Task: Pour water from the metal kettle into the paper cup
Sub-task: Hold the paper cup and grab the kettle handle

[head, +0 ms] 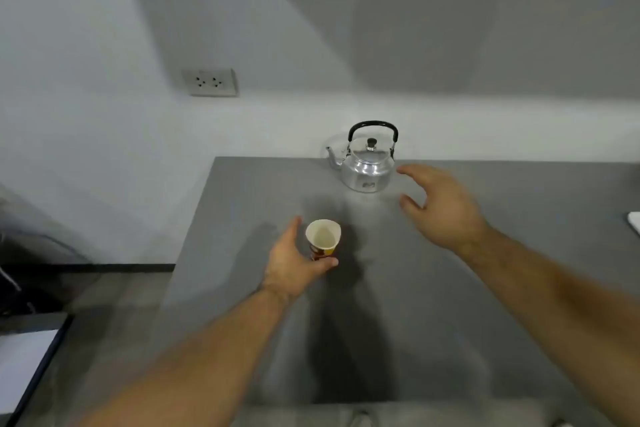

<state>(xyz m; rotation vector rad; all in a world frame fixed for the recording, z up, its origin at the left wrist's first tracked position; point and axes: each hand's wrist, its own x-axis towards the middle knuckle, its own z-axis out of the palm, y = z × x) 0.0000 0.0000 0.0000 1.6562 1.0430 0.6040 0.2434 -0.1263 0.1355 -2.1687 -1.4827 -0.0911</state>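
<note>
A shiny metal kettle (366,165) with a black arched handle and a lidded top stands upright near the far edge of the grey table (450,288), spout pointing left. A paper cup (323,238), white inside with a red and yellow outside, stands upright nearer to me. My left hand (294,262) is wrapped around the cup's lower left side, thumb across its base. Hovering just right of the kettle, my right hand (440,206) has its fingers spread and touches nothing.
A white wall with a double power socket (210,81) rises behind the table. The table's left edge drops to a floor with dark objects (20,288). A white item (634,222) lies at the table's right edge.
</note>
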